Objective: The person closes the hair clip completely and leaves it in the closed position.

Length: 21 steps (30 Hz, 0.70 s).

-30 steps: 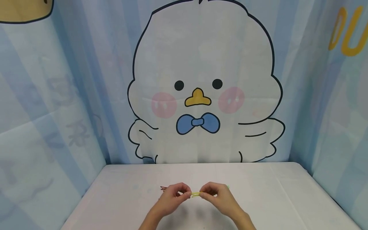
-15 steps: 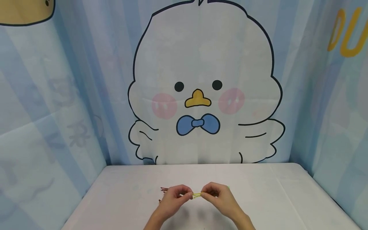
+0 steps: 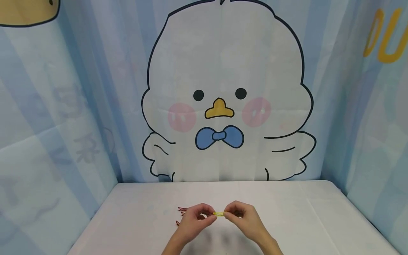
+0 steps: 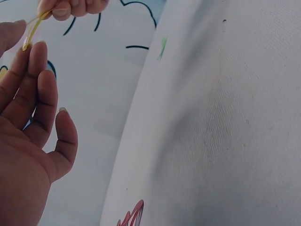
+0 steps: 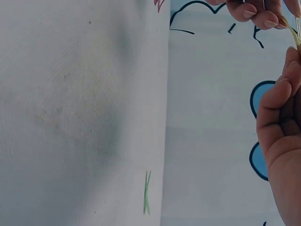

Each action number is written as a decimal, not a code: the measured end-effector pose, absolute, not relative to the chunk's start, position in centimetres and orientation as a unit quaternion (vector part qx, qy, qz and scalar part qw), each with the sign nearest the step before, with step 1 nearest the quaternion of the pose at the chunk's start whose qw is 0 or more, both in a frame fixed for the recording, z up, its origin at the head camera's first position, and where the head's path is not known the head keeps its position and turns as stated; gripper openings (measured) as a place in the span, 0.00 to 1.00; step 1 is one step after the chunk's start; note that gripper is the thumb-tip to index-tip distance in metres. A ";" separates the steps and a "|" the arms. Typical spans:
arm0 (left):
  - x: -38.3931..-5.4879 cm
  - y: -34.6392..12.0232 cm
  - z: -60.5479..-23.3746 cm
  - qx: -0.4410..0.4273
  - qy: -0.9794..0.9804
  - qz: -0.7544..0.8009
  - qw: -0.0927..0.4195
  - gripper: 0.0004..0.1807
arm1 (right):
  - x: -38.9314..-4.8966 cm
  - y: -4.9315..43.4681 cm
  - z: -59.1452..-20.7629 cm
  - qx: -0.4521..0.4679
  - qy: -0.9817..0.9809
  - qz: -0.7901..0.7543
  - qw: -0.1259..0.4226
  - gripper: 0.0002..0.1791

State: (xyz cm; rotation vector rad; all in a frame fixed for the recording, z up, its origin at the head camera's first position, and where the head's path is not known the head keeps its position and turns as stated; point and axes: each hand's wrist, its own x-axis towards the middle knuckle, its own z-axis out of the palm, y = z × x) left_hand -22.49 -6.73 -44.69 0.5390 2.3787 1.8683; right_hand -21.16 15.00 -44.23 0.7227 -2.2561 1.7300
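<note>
Between the two hands, above the table, a thin yellow rubber band is held stretched into a short narrow loop. The left hand pinches one end between thumb and index finger; its other fingers are loosely bent in the left wrist view. At the opposite end, the right hand pinches the band with thumb and fingertips. In the right wrist view the yellow band is partly cut off by the frame edge. Red rubber bands lie on the table behind the left hand, partly hidden by it.
A green band lies on the white table, toward the right; the right hand hides it in the head view. Patterned curtains with a cartoon duck stand behind and at both sides of the table.
The left hand has shifted slightly to the right, uncovering more of the red bands. The right hand has moved a little right too. Both hands still pinch the yellow rubber band.
</note>
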 end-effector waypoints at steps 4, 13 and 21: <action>-22.6 -6.6 -44.8 0.167 0.763 0.623 0.036 0.09 | -21.2 15.0 -44.2 0.242 -0.764 0.590 0.096 0.03; -22.5 -6.5 -45.0 0.151 0.738 0.656 0.042 0.07 | -21.2 14.7 -44.3 0.245 -0.764 0.588 0.103 0.02; -22.6 -5.9 -45.2 0.133 0.757 0.639 0.005 0.05 | -21.3 14.6 -44.4 0.210 -0.786 0.572 0.106 0.03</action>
